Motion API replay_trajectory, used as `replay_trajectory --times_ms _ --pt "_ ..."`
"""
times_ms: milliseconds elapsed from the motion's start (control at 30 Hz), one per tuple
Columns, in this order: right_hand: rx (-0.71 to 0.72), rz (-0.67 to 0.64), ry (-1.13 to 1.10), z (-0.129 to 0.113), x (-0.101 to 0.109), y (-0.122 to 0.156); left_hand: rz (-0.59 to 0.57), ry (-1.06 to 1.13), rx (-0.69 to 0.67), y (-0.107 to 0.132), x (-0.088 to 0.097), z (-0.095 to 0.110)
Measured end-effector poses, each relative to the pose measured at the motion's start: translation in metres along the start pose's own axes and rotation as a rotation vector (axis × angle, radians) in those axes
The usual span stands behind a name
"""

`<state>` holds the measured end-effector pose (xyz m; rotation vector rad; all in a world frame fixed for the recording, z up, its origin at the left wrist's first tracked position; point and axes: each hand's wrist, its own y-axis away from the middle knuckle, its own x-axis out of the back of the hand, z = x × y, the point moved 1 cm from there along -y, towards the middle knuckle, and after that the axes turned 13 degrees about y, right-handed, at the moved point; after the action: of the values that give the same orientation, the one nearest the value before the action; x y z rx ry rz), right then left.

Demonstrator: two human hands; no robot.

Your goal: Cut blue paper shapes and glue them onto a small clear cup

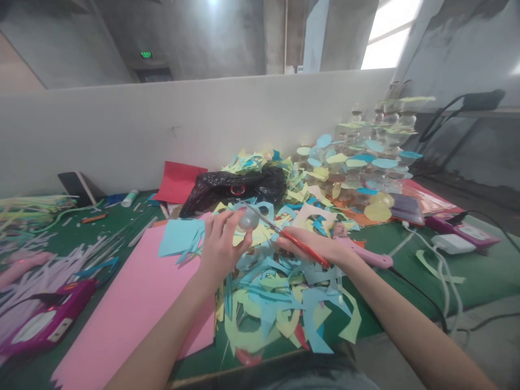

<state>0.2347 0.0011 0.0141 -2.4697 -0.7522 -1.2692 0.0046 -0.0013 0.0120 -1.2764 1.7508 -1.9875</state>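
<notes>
A small clear round plastic piece (248, 220) is pinched between the fingertips of my left hand (222, 241); its exact kind is hard to make out. My right hand (311, 246) grips a pair of scissors by the red handles (304, 245). The blades point up and left, and their tips are close to the round piece; whether they touch it I cannot tell. Beneath both hands lies a heap of blue and yellow-green paper scraps (280, 287), many with curved cut-outs. Light-blue paper sheets (179, 236) rest just left of my left hand.
Pink paper (138, 292) covers the table's left front. Behind the scraps is a black plastic bag (255, 187). Clear bottle-like pieces with coloured paper discs (384, 162) are stacked at the back right. A pink corded tool (371, 255) lies beside my right wrist, near white cables (441, 271).
</notes>
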Motion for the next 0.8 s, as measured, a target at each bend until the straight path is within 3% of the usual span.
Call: replay_trajectory --times_ms 533,800 --pt "-0.040 0.004 -0.096 -0.001 -0.001 -0.004 0.008 0.025 0.029 0.001 0.000 0.001" --pt "0.047 0.016 -0.107 -0.009 0.002 0.000 0.023 0.104 0.054 0.001 0.000 0.002"
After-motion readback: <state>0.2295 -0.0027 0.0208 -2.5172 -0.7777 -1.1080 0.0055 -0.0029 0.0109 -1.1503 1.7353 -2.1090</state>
